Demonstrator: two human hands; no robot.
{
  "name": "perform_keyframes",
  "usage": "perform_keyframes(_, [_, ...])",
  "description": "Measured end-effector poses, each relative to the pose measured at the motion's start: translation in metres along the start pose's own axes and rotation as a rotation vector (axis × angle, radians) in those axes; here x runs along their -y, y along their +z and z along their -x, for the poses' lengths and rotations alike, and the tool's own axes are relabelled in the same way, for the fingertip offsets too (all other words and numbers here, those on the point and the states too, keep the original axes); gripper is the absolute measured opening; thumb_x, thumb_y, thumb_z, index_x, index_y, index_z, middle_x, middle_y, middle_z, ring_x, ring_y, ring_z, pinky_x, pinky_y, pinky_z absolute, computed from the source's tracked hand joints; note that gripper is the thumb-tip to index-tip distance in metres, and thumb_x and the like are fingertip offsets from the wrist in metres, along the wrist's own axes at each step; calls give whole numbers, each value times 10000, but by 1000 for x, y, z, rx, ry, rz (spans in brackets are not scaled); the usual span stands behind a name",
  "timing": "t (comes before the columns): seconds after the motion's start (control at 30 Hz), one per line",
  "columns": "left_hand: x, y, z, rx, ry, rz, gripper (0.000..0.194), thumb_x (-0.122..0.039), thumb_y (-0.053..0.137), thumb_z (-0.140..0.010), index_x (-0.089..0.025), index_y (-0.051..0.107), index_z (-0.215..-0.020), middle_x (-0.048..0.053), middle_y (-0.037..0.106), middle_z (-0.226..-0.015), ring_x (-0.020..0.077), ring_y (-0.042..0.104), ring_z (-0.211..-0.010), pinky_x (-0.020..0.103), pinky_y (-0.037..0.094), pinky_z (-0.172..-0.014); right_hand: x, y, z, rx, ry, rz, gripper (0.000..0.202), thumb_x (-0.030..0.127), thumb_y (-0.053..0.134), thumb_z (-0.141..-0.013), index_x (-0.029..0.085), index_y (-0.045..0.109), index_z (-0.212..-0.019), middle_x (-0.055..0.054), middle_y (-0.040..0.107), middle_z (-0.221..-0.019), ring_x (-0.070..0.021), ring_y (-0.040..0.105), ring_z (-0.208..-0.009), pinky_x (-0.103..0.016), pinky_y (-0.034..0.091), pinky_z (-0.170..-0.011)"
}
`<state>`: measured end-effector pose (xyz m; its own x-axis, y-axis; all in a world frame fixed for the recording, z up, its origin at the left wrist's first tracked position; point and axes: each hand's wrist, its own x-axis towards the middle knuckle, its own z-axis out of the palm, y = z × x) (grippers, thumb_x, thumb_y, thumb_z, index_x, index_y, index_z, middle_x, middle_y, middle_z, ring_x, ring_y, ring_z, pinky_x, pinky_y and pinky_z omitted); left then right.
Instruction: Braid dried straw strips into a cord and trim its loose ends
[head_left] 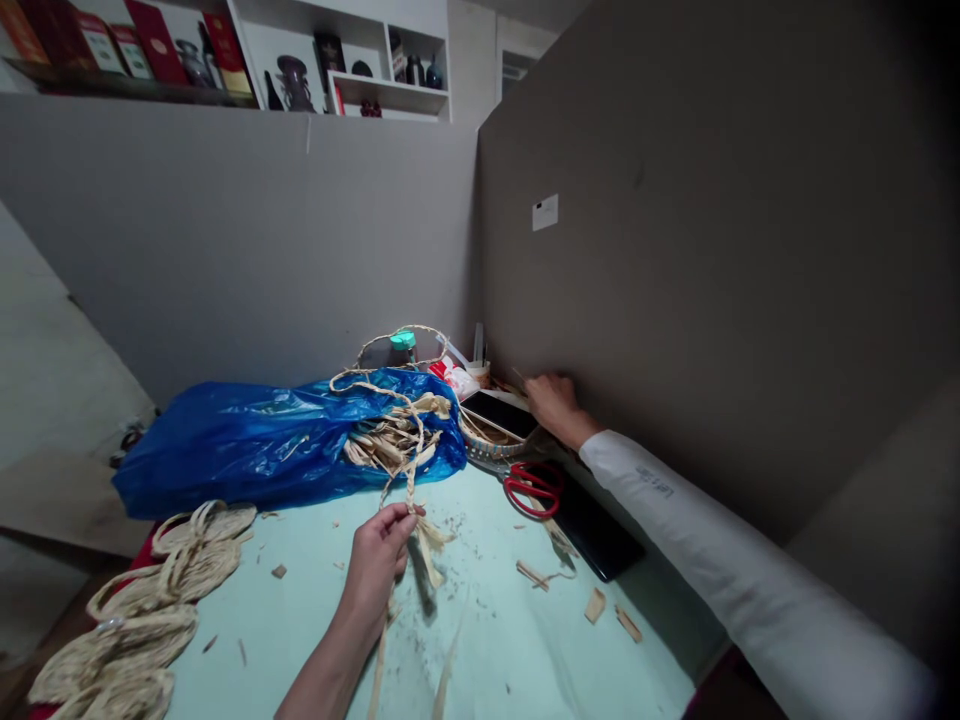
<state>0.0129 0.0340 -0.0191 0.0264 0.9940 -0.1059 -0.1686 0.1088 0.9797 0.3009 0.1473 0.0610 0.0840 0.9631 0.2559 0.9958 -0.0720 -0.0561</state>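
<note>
My left hand (384, 545) pinches the lower end of a braided straw cord (414, 460) near the middle of the table, with loose strands hanging below the fingers. The cord runs up over a blue plastic bag (262, 440) and loops at the back. Dry husk strips (386, 440) lie in the bag's opening. My right hand (553, 402) reaches to the back right, beside a basket (487, 440) with a phone (499, 412) on it. Its fingers are bent, and a thin pale tip shows by them; what they hold is too small to name.
Red-handled scissors (534, 490) and a black flat device (589, 525) lie on the right of the table (510, 640). Coiled braids (142, 610) line the left edge. A green-lidded jar (403, 345) stands at the back, near grey partitions (247, 240). Husk scraps are scattered around.
</note>
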Motion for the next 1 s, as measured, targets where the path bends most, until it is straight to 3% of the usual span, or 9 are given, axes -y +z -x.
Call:
perform_keyframes(0.13, [1, 1, 0, -4, 0, 0, 444, -487, 776, -573, -127, 637, -792, -123, 280, -468, 13, 168, -387, 166, 97, -389, 0, -19, -6, -111, 46, -218, 229, 130, 504, -874, 43, 583, -1071, -256, 621, -1077, -339, 556, -1118, -419, 429, -889])
perform_keyframes(0.27, [-1, 0, 1, -3, 5, 16, 431, -468, 780, -585, -123, 643, -804, -120, 291, -477, 12, 172, -388, 168, 95, -393, 9, -31, -7, -100, 6, -568, 225, 159, 450, -836, 108, 533, -1039, -154, 663, -978, -222, 624, -889, -291, 461, -735])
perform_keyframes(0.37, [-2, 0, 1, 2, 12, 45, 421, -446, 787, -580, -119, 642, -802, -119, 301, -483, 8, 167, -383, 172, 88, -393, 21, -31, 2, -20, -86, -855, 211, 175, 394, -819, 146, 487, -1007, -63, 639, -876, -129, 579, -690, -218, 438, -598])
perform_keyframes(0.5, [-3, -1, 1, -30, 35, 61, 395, -434, 775, -601, -122, 642, -803, -105, 347, -507, 6, 182, -382, 178, 96, -392, 44, -25, 32, 129, -201, -1119, 236, 357, 387, -869, 167, 506, -944, 7, 514, -723, -83, 398, -512, -191, 293, -440])
perform_keyframes(0.63, [-7, 0, 3, -84, 68, 71, 367, -414, 759, -626, -121, 636, -809, -86, 408, -543, 3, 204, -384, 184, 99, -398, 71, -18, 73, 450, -341, -1453, 414, 565, 451, -882, 177, 566, -973, 64, 368, -615, -64, 207, -465, -194, 149, -418])
perform_keyframes(0.73, [-9, 0, 4, -107, 88, 71, 352, -392, 755, -628, -121, 633, -816, -85, 410, -544, 7, 208, -390, 191, 105, -399, 87, -9, 97, 671, -352, -1549, 454, 586, 452, -898, 161, 607, -940, 52, 398, -607, -63, 217, -478, -196, 166, -434])
perform_keyframes(0.8, [-10, 0, 4, -111, 95, 65, 335, -380, 744, -646, -118, 640, -828, -83, 409, -547, 10, 208, -395, 193, 106, -401, 93, -1, 106, 723, -340, -1537, 472, 577, 440, -910, 145, 630, -901, 19, 456, -663, -67, 290, -502, -198, 234, -451])
perform_keyframes(0.87, [-10, 1, 5, -110, 101, 57, 320, -376, 731, -670, -118, 652, -842, -89, 377, -537, 14, 203, -401, 195, 106, -403, 96, 5, 111, 672, -336, -1492, 432, 544, 454, -915, 153, 637, -921, 1, 501, -735, -72, 334, -520, -209, 282, -471])
perform_keyframes(1.0, [-10, 4, 10, -104, 112, 36, 283, -365, 719, -707, -132, 670, -860, -86, 376, -544, 25, 217, -421, 193, 133, -407, 99, 6, 118, 366, -425, -1170, 317, 444, 457, -940, 191, 640, -996, -36, 616, -884, -127, 503, -682, -247, 383, -623])
